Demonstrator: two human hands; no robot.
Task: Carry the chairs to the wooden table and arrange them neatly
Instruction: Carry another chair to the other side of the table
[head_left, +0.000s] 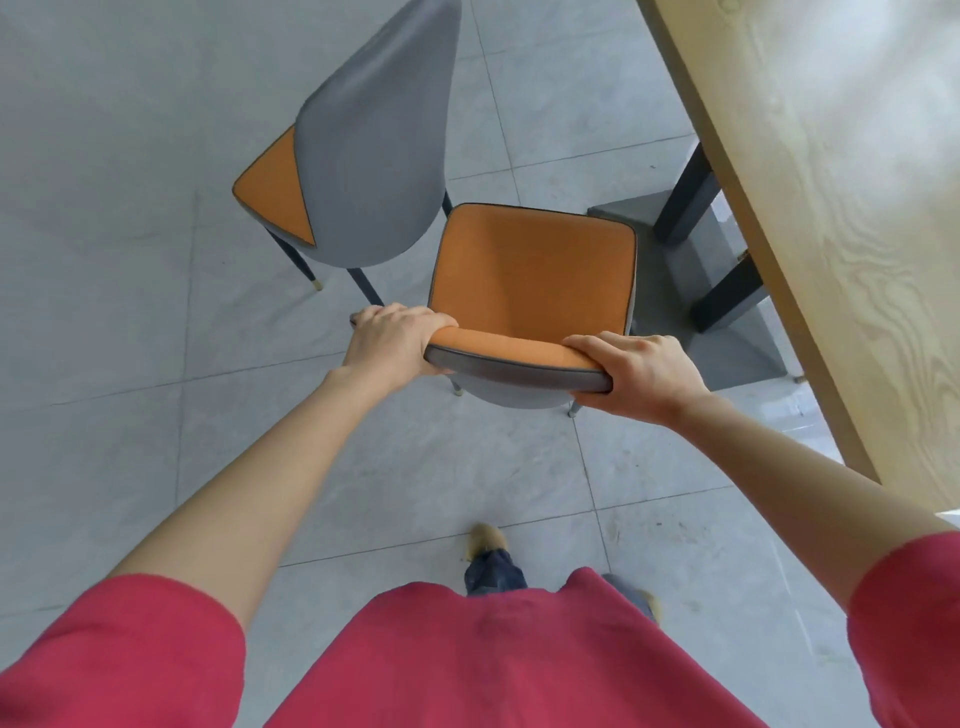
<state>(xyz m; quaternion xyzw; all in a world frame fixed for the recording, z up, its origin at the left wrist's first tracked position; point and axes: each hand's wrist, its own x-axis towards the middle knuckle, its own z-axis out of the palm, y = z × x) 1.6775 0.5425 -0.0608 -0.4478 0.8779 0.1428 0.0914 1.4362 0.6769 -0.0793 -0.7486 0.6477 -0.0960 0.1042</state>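
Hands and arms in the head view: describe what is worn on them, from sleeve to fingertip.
Both the left hand and the right hand are bare: no gloves, rings or watch show. The forearms are uncovered too. Short, loose red sleeves of a T-shirt end near the elbows on both arms.

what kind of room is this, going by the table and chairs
Probably a dining area, in a home or a small eatery. A long wooden table stands on a grey tiled floor, and two matching orange-seated chairs stand beside it, one gripped by both hands.
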